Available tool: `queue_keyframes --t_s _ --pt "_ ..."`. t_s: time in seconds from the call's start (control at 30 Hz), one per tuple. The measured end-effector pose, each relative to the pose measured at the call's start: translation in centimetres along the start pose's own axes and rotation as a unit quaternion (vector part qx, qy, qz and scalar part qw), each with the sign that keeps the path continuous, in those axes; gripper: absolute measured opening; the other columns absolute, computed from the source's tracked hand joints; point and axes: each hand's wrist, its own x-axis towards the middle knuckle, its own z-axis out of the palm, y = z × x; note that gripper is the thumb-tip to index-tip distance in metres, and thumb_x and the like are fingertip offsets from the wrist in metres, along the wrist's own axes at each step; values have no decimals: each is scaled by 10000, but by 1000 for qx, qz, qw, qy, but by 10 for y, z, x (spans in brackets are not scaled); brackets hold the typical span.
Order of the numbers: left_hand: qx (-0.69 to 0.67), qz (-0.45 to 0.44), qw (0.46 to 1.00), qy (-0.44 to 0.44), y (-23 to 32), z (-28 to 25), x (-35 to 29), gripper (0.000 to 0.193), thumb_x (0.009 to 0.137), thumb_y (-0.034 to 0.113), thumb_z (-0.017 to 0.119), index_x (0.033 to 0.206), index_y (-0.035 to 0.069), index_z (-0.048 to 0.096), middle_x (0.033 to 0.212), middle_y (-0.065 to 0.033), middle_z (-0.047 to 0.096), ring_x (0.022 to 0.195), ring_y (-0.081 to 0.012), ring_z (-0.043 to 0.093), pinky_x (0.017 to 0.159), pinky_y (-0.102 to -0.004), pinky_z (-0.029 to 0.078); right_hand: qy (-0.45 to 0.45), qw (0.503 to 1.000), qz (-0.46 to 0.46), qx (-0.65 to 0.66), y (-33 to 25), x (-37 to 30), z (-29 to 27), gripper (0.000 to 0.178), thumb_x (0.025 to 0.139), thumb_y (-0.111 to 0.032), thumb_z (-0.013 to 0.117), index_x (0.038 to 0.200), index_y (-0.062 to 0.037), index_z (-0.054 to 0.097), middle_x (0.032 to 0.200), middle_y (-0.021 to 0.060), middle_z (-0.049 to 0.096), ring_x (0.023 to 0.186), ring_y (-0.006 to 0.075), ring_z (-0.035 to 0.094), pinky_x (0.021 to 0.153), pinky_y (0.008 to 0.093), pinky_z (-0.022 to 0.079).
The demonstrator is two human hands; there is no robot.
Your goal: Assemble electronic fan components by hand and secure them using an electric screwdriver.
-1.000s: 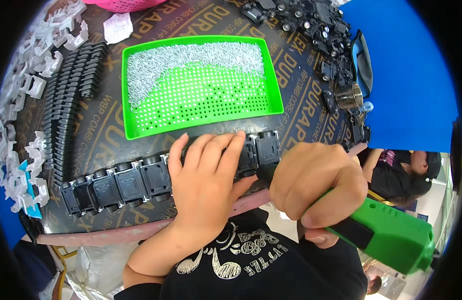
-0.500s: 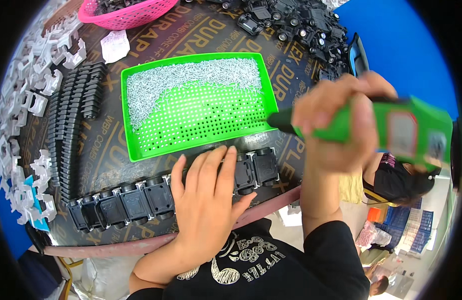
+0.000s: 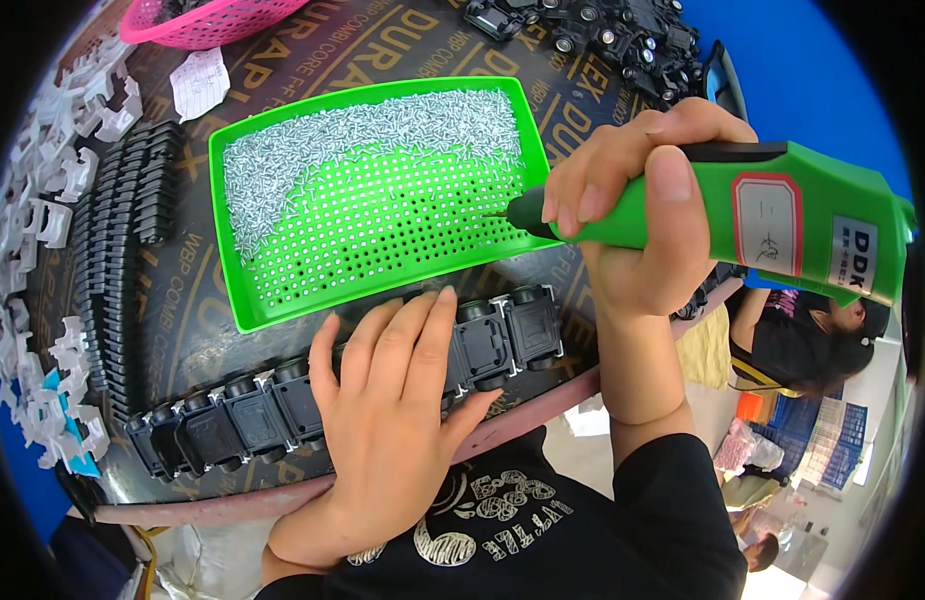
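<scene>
My right hand [image 3: 648,200] is wrapped round a green electric screwdriver [image 3: 823,225] with a black nose. Its thin bit points left, over the right part of a green perforated tray [image 3: 233,290]. Small silver screws [image 3: 383,122] are heaped along the tray's far and left sides, and others stand in its holes. Below the tray, a row of black toy car chassis [image 3: 248,415] lies along the table. My left hand [image 3: 388,385] rests flat across the middle of this row, fingers stretched out, covering part of it.
Stacked black plastic parts [image 3: 133,230] and a heap of grey-white parts [image 3: 68,180] lie at the left. A pink basket [image 3: 218,22] and a paper slip [image 3: 200,84] are at the far left. Black wheeled chassis [image 3: 623,40] pile up far right. Another person [image 3: 803,335] sits at right.
The screwdriver's bit has moved left, further in over the tray, and my right hand is less blurred. My left hand has slid slightly left along the row. The whole view has shifted a little.
</scene>
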Motion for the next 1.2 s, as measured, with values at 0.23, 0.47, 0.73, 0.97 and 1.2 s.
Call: queue_keyframes --t_s 0.23,0.47,0.73,0.97,1.2 --pt "9 22 1000 -2 -1 -1 0 682 690 358 770 1279 78 572 1222 -29 539 1142 -241 481 1062 -518 275 -58 993 -25 96 -76 -6 0 316 972 -222 380 1189 -6 459 668 85 472 475 183 469 439 320 458" --pt "5 17 1000 14 -4 4 -1 638 687 337 778 1239 77 589 1163 -37 562 1098 -241 508 1046 -523 285 -180 980 43 72 -97 -34 7 334 941 -208 544 1171 -60 353 726 107 543 507 203 557 450 321 525" --pt "7 11 999 29 -7 8 -3 651 661 302 798 1239 86 590 1151 -36 574 1088 -233 513 1051 -501 284 -159 979 59 112 -75 -34 16 275 910 -152 603 1069 -50 403 695 124 573 467 218 553 480 350 524" --pt "10 29 997 66 -7 14 -3 687 607 257 826 1234 92 601 1134 -24 581 1081 -221 521 1043 -472 302 -282 956 33 76 -66 -29 23 258 878 -122 662 974 -43 436 607 107 551 461 216 524 465 366 500" --pt "-14 25 997 68 -8 10 -8 643 614 260 835 1199 91 628 1166 -53 578 1114 -254 519 1042 -479 311 -2 993 111 26 -77 -60 47 340 907 -275 652 1000 -82 388 593 71 506 481 181 507 456 342 472"
